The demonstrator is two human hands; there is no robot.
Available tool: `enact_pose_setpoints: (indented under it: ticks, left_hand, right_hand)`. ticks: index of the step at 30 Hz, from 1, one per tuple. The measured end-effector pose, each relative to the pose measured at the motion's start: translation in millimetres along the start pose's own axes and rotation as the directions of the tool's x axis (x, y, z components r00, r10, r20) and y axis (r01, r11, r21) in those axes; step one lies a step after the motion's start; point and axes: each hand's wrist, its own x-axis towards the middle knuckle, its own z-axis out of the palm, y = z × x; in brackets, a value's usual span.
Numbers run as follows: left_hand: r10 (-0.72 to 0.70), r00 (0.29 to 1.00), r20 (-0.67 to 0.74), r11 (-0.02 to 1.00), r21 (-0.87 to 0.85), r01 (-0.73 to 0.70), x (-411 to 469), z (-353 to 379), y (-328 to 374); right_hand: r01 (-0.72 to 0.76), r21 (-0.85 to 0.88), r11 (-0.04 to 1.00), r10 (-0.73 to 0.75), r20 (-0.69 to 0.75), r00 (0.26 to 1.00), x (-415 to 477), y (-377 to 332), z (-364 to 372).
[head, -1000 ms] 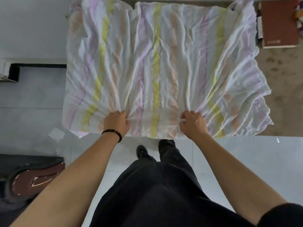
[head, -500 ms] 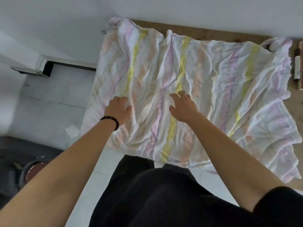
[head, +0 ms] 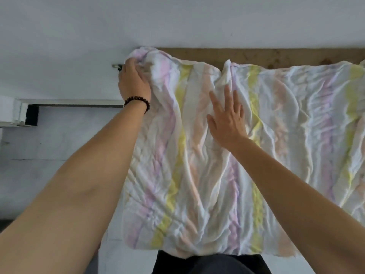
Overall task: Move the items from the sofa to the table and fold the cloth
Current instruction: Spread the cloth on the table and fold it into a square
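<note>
Left hand (head: pixel 134 82) grips a corner of the cloth (head: pixel 197 184) at 11 o'clock; right hand (head: pixel 227 117) lies flat, fingers spread, near 12; best pin there, drawing the corner over evenly.

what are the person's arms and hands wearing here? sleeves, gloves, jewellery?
No gloves, and no sleeves in view: both arms are bare to the frame edge. The left hand has a dark beaded bracelet round the wrist. The right hand shows no ring, watch or band.
</note>
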Motion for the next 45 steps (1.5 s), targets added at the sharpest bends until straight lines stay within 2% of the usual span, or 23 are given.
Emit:
enact_pose_setpoints:
  ticks: [2,3,5,8,11,13,14,15,17,19,20,22,24,26,28,30,32,34,36,37,39,42,45]
  left_hand:
    - [-0.182,0.983,0.019,0.981,-0.071,0.183,23.8,6.8,0.7]
    - [-0.238,0.97,0.059,0.97,-0.026,0.24,33.8,8.1,-2.3]
    - [-0.251,0.964,0.09,0.967,0.071,0.245,50.5,1.7,-12.8]
    - [-0.298,0.952,-0.075,0.953,0.039,0.301,77.7,-29.3,-32.9]
    - [-0.403,0.877,-0.262,0.914,-0.164,0.372,110.9,-68.4,-49.0]
    - [-0.468,0.845,-0.26,0.852,-0.388,0.353,128.0,-83.1,-57.3]
    - [-0.461,0.86,-0.22,0.832,-0.445,0.333,130.6,-85.9,-60.3]
    - [-0.421,0.888,-0.185,0.852,-0.415,0.318,126.4,-85.5,-60.9]
    - [-0.294,0.942,-0.163,0.947,-0.186,0.264,99.5,-71.7,-57.7]
    - [-0.091,0.993,-0.077,0.995,0.036,0.094,53.7,-44.7,-46.6]
    - [0.018,0.999,0.035,0.994,0.109,-0.022,28.4,-29.1,-39.4]
    - [0.158,0.936,0.316,0.939,0.244,-0.241,-14.7,0.8,-30.2]
    - [0.143,0.88,0.453,0.871,0.364,-0.33,-32.8,18.1,-35.6]
    - [0.065,0.905,0.421,0.891,0.384,-0.243,-25.2,20.5,-50.5]
    - [-0.13,0.93,0.344,0.925,0.38,-0.011,-6.2,14.8,-67.7]
    - [-0.335,0.895,0.295,0.894,0.401,0.202,10.0,5.4,-76.0]
    - [-0.344,0.918,0.199,0.877,0.417,0.238,13.1,1.3,-66.2]
    - [-0.217,0.972,0.09,0.916,0.364,0.171,-0.2,6.0,-38.5]
    - [-0.032,0.996,0.083,0.961,0.277,0.007,-29.1,17.9,-0.7]
    - [0.072,0.987,0.142,0.962,0.251,-0.107,-49.0,26.8,18.6]
    - [0.249,0.909,0.334,0.914,0.23,-0.334,-92.4,49.9,54.2]
    - [0.246,0.778,0.578,0.851,0.255,-0.458,-140.9,82.0,86.2]
    - [0.163,0.803,0.573,0.829,0.363,-0.426,-155.5,100.3,95.9]
  right_hand:
    - [-0.001,-0.025,1.0,0.003,0.055,0.998,15.8,-2.4,1.6]
    - [-0.007,-0.04,0.999,0.011,0.085,0.996,21.7,-3.4,2.4]
    - [-0.029,-0.058,0.998,0.036,0.113,0.993,29.9,-7.9,3.3]
    - [-0.037,-0.052,0.998,0.042,0.102,0.994,35.0,-18.2,1.5]
    - [-0.023,-0.041,0.999,0.027,0.111,0.993,43.0,-24.8,-1.1]
    - [-0.01,-0.043,0.999,0.014,0.112,0.994,51.4,-25.4,-2.1]
    - [-0.002,-0.049,0.999,0.007,0.111,0.994,55.8,-24.9,-2.5]
    - [0.002,-0.058,0.998,0.005,0.111,0.994,59.7,-23.7,-2.8]
    - [0.0,-0.089,0.996,0.01,0.119,0.993,67.6,-22.1,-2.7]
    - [-0.011,-0.12,0.993,0.028,0.138,0.99,78.3,-23.4,-2.9]
    - [-0.019,-0.118,0.993,0.037,0.151,0.988,84.4,-24.7,-3.5]
    - [-0.013,-0.085,0.996,0.027,0.164,0.986,94.4,-23.7,-6.3]
    - [0.034,-0.008,0.999,-0.033,0.113,0.993,93.7,-13.8,-10.8]
    - [0.07,0.055,0.996,-0.069,-0.013,0.998,81.2,6.2,-14.3]
    - [0.036,0.047,0.998,-0.031,-0.09,0.995,66.1,30.1,-16.4]
    - [-0.037,0.045,0.998,0.042,-0.112,0.993,52.1,51.8,-17.5]
    - [-0.119,0.055,0.991,0.126,-0.153,0.98,41.4,68.5,-18.7]
    - [-0.197,0.099,0.975,0.213,-0.188,0.959,32.1,83.0,-20.7]
    - [-0.26,0.111,0.959,0.275,-0.154,0.949,21.5,98.2,-21.8]
    - [-0.283,0.096,0.954,0.293,-0.129,0.947,16.2,106.6,-22.4]
    - [-0.325,0.061,0.944,0.329,-0.085,0.94,6.5,126.0,-25.1]
    - [-0.406,-0.023,0.914,0.405,-0.045,0.913,-4.2,164.0,-31.7]
    - [-0.475,-0.052,0.878,0.476,0.001,0.88,-8.3,217.8,-43.9]
